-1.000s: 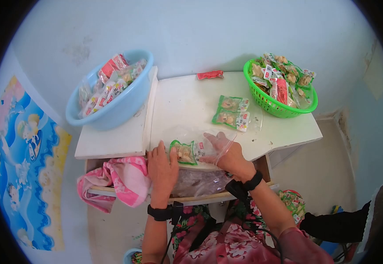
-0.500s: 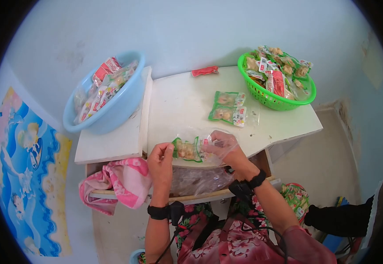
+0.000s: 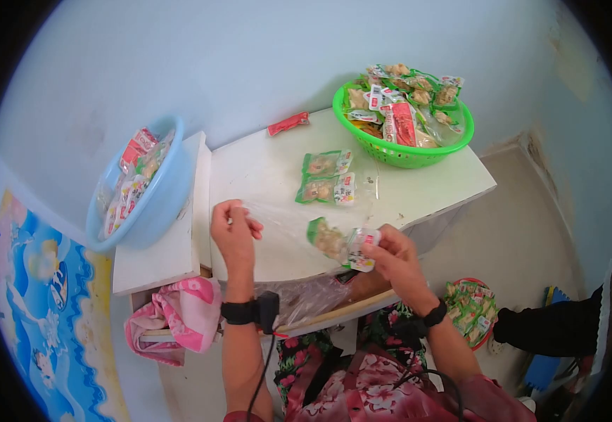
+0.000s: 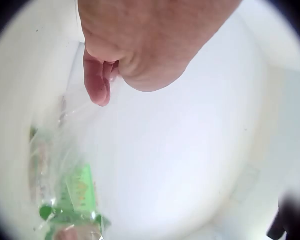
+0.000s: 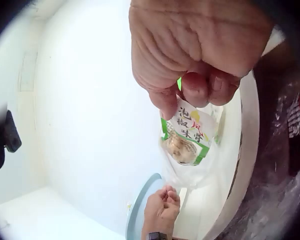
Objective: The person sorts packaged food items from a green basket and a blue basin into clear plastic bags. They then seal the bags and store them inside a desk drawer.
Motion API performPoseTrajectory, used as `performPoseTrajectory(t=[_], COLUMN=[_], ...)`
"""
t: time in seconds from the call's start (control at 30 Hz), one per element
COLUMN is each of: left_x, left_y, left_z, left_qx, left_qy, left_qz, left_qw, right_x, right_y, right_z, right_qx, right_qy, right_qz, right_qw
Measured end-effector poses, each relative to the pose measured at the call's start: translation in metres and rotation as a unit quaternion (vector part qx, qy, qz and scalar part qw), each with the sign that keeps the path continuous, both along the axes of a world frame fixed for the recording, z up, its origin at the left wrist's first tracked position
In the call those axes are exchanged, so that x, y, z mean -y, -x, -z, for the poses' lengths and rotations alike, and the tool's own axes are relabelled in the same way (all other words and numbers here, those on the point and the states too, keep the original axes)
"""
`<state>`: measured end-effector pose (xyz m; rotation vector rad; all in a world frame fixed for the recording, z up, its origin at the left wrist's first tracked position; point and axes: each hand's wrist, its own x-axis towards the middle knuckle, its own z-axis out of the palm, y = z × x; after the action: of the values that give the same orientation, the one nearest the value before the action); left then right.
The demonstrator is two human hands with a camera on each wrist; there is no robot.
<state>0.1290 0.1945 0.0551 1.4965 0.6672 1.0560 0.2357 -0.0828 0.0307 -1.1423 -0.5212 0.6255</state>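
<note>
White tabletop (image 3: 255,163) by pale blue wall (image 3: 250,63), right hand (image 3: 400,266) pinching packet (image 3: 331,243)

The small snack packet with green ends (image 3: 338,243) at the right hand (image 3: 403,271) looks like glossy plastic, printed and partly see-through. The thin clear bag (image 3: 271,218) beside the left hand (image 3: 234,235) is wrinkled, shiny film. Beyond the right hand, the bright green slotted basket (image 3: 410,156) is smooth plastic. The pink-and-white cloth (image 3: 195,314) below the left hand looks soft and matt.
</note>
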Motion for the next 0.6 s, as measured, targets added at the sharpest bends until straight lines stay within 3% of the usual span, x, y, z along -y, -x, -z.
performPoseTrajectory(t=[0.07, 0.2, 0.3, 0.33, 0.4, 0.5, 0.6], left_x=[-0.019, -0.056, -0.074, -0.086, -0.097, -0.077, -0.019], left_y=[-0.007, -0.017, -0.018, -0.017, -0.012, -0.005, -0.010], left_z=[-0.005, -0.009, -0.002, 0.011, 0.031, 0.027, -0.020], left_qx=[0.049, 0.114, 0.066, -0.033, -0.197, -0.317, -0.364], left_qy=[0.025, 0.035, -0.003, -0.122, -0.317, -0.476, -0.417], left_qz=[-0.020, -0.064, -0.083, -0.128, -0.196, -0.265, -0.243], left_qw=[0.998, 0.991, 0.994, 0.984, 0.907, 0.776, 0.797], right_x=[0.025, 0.052, 0.064, 0.066, 0.070, 0.076, 0.081], right_y=[-0.007, -0.024, -0.034, -0.035, -0.037, -0.038, -0.037], right_z=[-0.004, 0.016, 0.025, 0.026, 0.030, 0.036, 0.040], right_qx=[-0.051, -0.038, -0.033, -0.033, -0.033, -0.028, -0.025], right_qy=[0.006, -0.016, -0.045, -0.052, -0.065, -0.066, -0.048], right_qz=[0.017, 0.077, 0.102, 0.108, 0.120, 0.130, 0.147], right_qw=[0.999, 0.996, 0.993, 0.992, 0.990, 0.989, 0.988])
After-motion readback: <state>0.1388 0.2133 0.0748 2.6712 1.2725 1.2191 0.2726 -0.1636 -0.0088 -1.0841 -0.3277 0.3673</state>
